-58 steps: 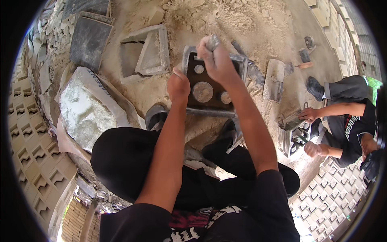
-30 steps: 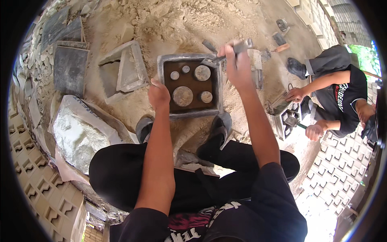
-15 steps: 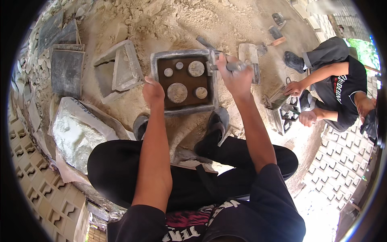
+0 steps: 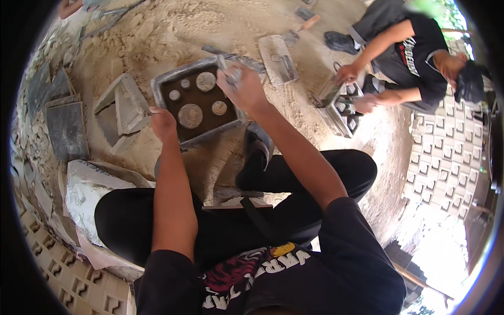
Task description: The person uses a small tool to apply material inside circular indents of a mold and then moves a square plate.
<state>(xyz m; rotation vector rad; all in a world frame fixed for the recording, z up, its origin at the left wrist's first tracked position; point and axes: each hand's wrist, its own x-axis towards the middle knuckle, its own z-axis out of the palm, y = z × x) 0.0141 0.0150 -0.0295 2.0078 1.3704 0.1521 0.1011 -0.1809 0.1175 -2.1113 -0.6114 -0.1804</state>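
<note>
Between my knees and the rubble lies a square grey mould (image 4: 212, 135), its inside dark brown with several round pale discs of different sizes. My left hand (image 4: 164, 125) is closed on the mould's left wall, thumb over the rim and the other fingers mostly hidden. Over the mould's upper right side, my right hand (image 4: 245, 88) is wrapped round a grey metal tool (image 4: 222, 63); its kind is blurred and partly covered by the fingers. A dark bar (image 4: 212, 50) lies just beyond the mould's far edge.
Right of the mould lies a plastering float (image 4: 269, 50), with a wooden-handled trowel (image 4: 310, 22) beyond. A co-worker (image 4: 420, 58) handles another mould (image 4: 341, 123). At left are a broken-looking frame (image 4: 137, 107), dark slabs (image 4: 65, 131) and a powder bag (image 4: 79, 194). Patterned blocks (image 4: 441, 152) stand at right.
The view has turned, so the mould and surroundings appear farther left and tilted. My right hand with the tool is now over the mould's upper right side; the left hand keeps its hold.
</note>
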